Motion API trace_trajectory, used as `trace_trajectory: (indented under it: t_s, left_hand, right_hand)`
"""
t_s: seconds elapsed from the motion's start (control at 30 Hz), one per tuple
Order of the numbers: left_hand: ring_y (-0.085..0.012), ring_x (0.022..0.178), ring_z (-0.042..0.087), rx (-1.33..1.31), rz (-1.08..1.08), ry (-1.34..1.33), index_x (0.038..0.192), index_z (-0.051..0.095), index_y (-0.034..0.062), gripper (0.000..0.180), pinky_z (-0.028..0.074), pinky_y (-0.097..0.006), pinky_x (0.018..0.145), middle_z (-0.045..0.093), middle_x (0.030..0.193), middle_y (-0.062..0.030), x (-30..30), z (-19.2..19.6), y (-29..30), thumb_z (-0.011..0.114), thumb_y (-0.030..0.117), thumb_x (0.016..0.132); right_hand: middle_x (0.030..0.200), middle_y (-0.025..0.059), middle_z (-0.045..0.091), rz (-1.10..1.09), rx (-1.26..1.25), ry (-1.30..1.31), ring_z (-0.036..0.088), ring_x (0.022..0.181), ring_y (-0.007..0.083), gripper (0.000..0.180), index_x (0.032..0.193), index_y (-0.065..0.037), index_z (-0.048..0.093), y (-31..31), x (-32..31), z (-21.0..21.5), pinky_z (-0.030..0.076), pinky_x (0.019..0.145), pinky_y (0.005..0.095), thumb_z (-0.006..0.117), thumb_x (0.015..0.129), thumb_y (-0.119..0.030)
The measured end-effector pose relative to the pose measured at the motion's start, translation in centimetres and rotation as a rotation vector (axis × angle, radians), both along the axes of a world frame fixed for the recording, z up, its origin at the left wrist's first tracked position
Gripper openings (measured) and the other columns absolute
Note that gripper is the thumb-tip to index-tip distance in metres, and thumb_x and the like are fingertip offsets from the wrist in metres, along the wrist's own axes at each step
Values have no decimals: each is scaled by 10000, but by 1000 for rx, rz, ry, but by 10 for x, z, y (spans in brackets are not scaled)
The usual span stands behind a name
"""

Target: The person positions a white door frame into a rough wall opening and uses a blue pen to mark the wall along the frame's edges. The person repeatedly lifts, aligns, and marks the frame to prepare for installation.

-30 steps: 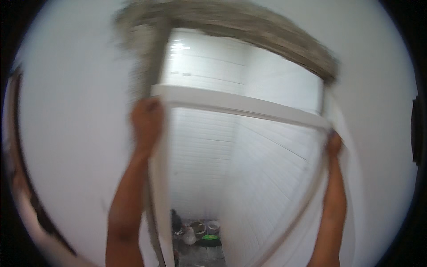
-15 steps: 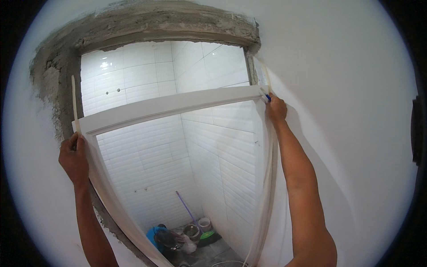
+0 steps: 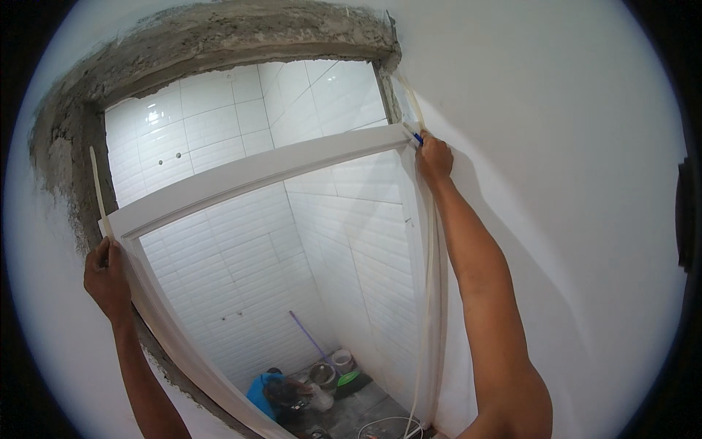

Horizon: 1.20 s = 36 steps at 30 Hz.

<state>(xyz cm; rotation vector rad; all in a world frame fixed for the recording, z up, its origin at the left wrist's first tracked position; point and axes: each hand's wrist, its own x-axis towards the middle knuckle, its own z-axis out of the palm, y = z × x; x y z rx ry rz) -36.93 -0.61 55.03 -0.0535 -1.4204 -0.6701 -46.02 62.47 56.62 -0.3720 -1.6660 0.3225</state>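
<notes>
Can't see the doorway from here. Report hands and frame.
Left hand grips door frame at left post. Right hand holds top right corner. Rough concrete opening above, gap showing.

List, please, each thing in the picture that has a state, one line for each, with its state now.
White door frame: held up inside the opening, tilted, top bar below the lintel.
Left hand: gripping the frame's left post.
Right hand: gripping the frame's top right corner.
Wall opening: rough, bare mortar edges, unfinished.
Tiled room walls: tiled white.
Buckets on the floor: upright; contents cannot be told.
</notes>
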Motion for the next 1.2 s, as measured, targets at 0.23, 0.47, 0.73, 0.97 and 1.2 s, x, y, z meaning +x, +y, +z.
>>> trace_trajectory:
  t_s: [0.23,0.47,0.73,0.97,1.2]
  left_hand:
    - [-225,927,666,2,-22,-14,1115,688,-32,304,510,-346,864,712,1009,-159,0,0,-2,653,193,912]
    - [-221,922,665,-13,-2,-10,1105,694,-30,301,510,-345,863,713,1004,-161,0,1,-5,654,195,909]
    - [-216,920,661,-21,-1,-21,1115,694,-27,311,504,-335,865,713,996,-146,1,0,-4,652,201,908]
    - [-217,921,661,-14,13,1,1115,692,-31,311,502,-334,869,711,1007,-150,2,-1,-2,653,200,909]
    - [-214,930,657,-8,26,-5,1119,691,-31,317,498,-332,872,710,1010,-148,2,0,0,655,206,912]
  right_hand:
    - [987,201,700,44,-66,-4,670,922,397,341,1155,-120,662,-5,4,5,520,833,504,496,859,-96]
    - [943,201,705,28,-39,30,681,890,400,303,1125,-109,669,-2,-1,4,533,796,508,450,921,-162]
    - [982,180,710,14,-47,45,682,907,393,322,1148,-126,672,-1,-5,7,536,812,495,429,943,-176]
    - [968,195,705,19,-28,-7,680,904,399,318,1146,-120,663,0,-1,7,530,816,501,423,947,-182]
    - [955,211,701,20,-22,-2,679,893,402,302,1116,-96,658,-1,0,7,527,812,508,421,959,-200]
